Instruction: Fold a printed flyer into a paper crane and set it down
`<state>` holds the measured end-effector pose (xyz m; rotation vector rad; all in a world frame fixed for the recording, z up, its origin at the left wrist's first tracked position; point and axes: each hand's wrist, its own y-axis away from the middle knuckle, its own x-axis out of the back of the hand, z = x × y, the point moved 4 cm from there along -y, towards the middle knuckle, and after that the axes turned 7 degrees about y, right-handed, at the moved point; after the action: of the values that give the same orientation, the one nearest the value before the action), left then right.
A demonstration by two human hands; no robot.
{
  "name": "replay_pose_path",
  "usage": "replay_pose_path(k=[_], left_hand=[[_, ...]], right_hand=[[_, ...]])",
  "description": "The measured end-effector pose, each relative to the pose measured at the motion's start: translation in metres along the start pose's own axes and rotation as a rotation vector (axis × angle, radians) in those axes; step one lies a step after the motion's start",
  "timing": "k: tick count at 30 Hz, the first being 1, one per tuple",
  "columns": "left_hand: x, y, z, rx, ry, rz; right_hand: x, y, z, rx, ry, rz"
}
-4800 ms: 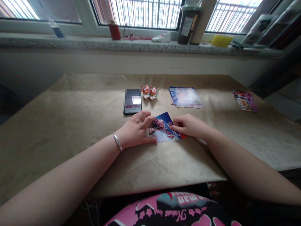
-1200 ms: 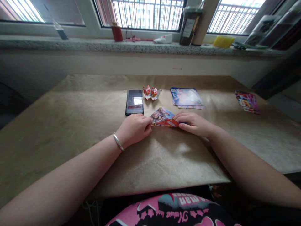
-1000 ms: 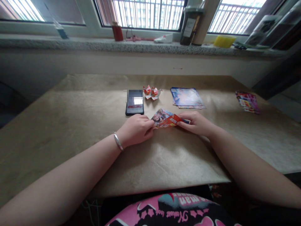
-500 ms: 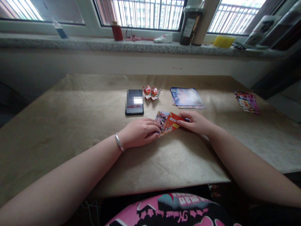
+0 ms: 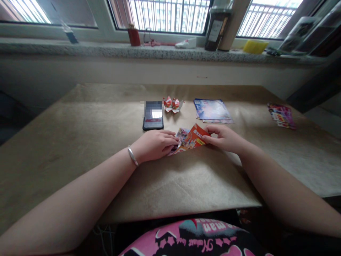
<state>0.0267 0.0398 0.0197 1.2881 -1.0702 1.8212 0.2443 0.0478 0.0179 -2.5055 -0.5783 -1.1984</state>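
Observation:
A colourful printed sheet of paper (image 5: 190,138) lies partly folded on the table in front of me, its orange-red side turned up at the right. My right hand (image 5: 222,137) pinches the orange flap between thumb and fingers. On the left edge of the paper rests my left hand (image 5: 158,144), fingers stretched out and pressing it to the table; a silver bangle is on that wrist. Beyond the paper stands a folded red-and-white paper figure (image 5: 173,105). A phone (image 5: 153,116) with a blurred screen lies just past my left hand.
A stack of square printed sheets (image 5: 213,109) lies beyond my right hand. Farther right is a fanned pile of pink printed papers (image 5: 281,115). On the window sill (image 5: 165,52) stand a red container (image 5: 133,36), a dark jar (image 5: 214,30) and a yellow object (image 5: 255,47).
My left hand has slid slightly left and away from me. More of the orange side shows now, as the flap in my right hand has been raised and opened out leftward.

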Motion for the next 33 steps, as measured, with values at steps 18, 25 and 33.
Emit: replay_pose_path(k=[18, 25, 33], left_hand=[[0.002, -0.002, 0.003, 0.123, 0.12, -0.019], [0.001, -0.004, 0.013, 0.018, 0.012, -0.091], [-0.001, -0.006, 0.021, 0.016, -0.081, -0.096]], right_hand=[[-0.018, -0.008, -0.005, -0.013, 0.32, 0.01], [-0.017, -0.008, -0.006, -0.062, 0.398, 0.041], [-0.012, -0.008, -0.005, -0.059, 0.355, 0.128]])
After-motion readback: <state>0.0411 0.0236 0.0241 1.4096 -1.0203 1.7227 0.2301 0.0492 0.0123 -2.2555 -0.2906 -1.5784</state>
